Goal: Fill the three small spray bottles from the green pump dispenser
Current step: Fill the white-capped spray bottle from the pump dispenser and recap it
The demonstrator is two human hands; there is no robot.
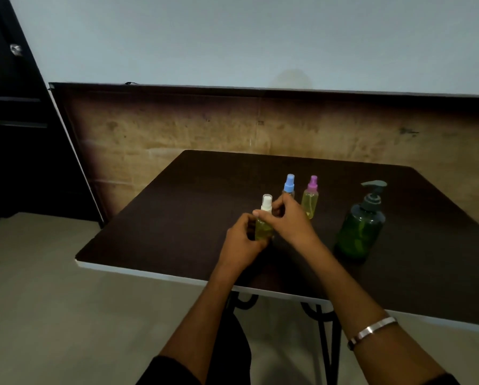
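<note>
Yellow liquid fills the white-capped bottle (264, 223); left hand (242, 240) fingers grasp its body, right hand (287, 218) fingers pinch its cap, upright on the worktop (177, 218)

Both hands met over the desk (177, 218): the left hand (242, 240) held the body of one small spray bottle (264, 227), and the right hand (285, 218) held it just right of its neck. Behind the right hand stood a second spray bottle (289, 186), with a third (310, 198) beside it to the right. The pump dispenser (362, 232) stood well right of both hands.
</note>
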